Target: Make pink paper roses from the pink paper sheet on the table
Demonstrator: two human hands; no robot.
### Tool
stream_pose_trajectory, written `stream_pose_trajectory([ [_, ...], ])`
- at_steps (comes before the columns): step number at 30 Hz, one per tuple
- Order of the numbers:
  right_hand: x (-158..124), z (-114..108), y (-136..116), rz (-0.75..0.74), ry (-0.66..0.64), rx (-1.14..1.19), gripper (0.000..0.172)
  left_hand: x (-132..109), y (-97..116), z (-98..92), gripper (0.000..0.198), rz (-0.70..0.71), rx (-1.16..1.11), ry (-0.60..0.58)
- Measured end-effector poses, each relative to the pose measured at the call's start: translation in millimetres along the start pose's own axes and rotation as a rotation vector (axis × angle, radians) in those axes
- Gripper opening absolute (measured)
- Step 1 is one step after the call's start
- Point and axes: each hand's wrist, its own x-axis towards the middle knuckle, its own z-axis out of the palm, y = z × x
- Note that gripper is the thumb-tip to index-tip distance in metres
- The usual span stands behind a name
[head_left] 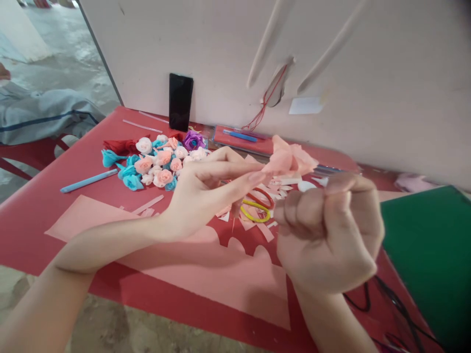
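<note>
My left hand (206,191) pinches a peach crepe-paper flower (289,158) by its base, between the thumb and fingers. The petals point right, toward my other hand. Just below and right of the flower, my right hand (327,230) is closed, thumb pressed to the index finger; whatever it may hold is too small to tell. Beneath the hands lie scissors with red and yellow handles (255,211), partly hidden, among peach paper scraps (265,230). A large peach paper sheet (221,279), scalloped along one edge, spreads in front of me.
Finished paper flowers (162,159) in peach, blue, white and purple pile up at the back left. A blue pen (88,180) lies beside them. A black phone (180,102) leans on the wall. At right is a green board (430,255), with black cables (399,299) nearby.
</note>
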Motion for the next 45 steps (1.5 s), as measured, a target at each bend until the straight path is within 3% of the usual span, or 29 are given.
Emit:
stream_pose_trajectory([
  [2,-3,1,2,0.049,0.069,-0.088,0.008,0,0,-0.1,0.015,-0.007,0.006,0.0],
  [5,-8,2,4,-0.01,0.171,-0.373,0.002,-1,0,0.3,0.014,-0.017,0.031,-0.002],
  [8,-11,3,4,-0.056,0.195,-0.659,0.01,-1,0,0.3,0.013,-0.022,0.033,-0.004],
  [11,-12,3,4,-0.058,0.186,-0.788,0.011,-1,-1,-0.4,0.014,-0.028,0.056,-0.017],
  [14,-11,1,7,-0.166,0.232,-0.7,0.013,-1,-1,-0.6,0.013,-0.019,0.051,-0.015],
  [18,-3,1,10,-0.39,0.279,-0.392,0.011,-1,0,0.7,0.015,-0.032,0.014,-0.004],
  [22,1,1,4,-0.28,0.11,-0.1,0.01,-2,0,0.9,0.015,-0.022,0.024,-0.009],
  [25,1,1,2,-0.207,0.018,-0.041,0.01,-2,0,0.7,0.017,-0.01,0.007,-0.01],
  [30,-6,2,5,-0.22,0.242,-0.406,0.006,-1,0,1.2,0.015,-0.03,0.024,0.008],
  [35,-12,2,6,-0.223,0.178,-0.833,0.02,-2,-1,0.6,0.01,-0.042,0.062,-0.001],
  [40,-15,3,3,-0.178,0.183,-0.904,0.012,-2,-3,-0.5,0.01,-0.012,0.058,-0.023],
  [45,-19,2,0,-0.254,0.231,-0.86,0.021,-2,-2,0.9,0.009,-0.007,0.059,-0.01],
])
